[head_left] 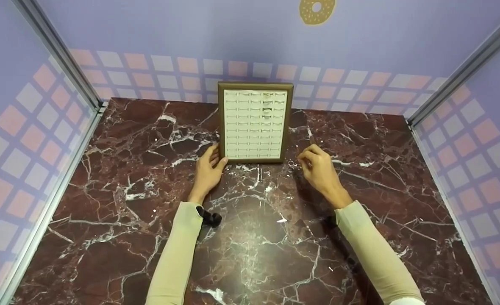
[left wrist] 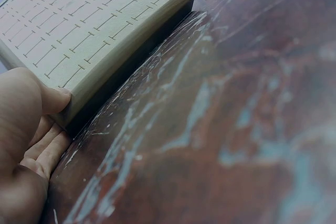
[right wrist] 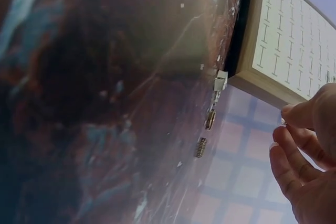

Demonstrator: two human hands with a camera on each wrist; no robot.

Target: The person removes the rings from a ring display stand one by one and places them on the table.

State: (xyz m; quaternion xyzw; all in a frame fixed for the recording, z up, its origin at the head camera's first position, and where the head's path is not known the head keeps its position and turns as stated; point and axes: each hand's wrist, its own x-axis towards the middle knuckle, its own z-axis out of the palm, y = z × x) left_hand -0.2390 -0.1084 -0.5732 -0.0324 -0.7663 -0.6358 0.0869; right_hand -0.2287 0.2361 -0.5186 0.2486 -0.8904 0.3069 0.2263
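Observation:
A ring display board in a brown wooden frame leans upright near the back wall. Its white face has rows of slots, and small shiny rings fill several slots at the upper right. My left hand grips the frame's lower left corner, thumb on the front and fingers behind. Just right of the frame, my right hand pinches a tiny shiny piece between thumb and index finger. Most of that piece is hidden by the fingertips. Its other fingers are loosely bent.
On the marble-patterned table, a gold band, a beaded-looking piece and a pale blocky piece lie in a line right of the board. Tiled-pattern walls enclose the back and both sides.

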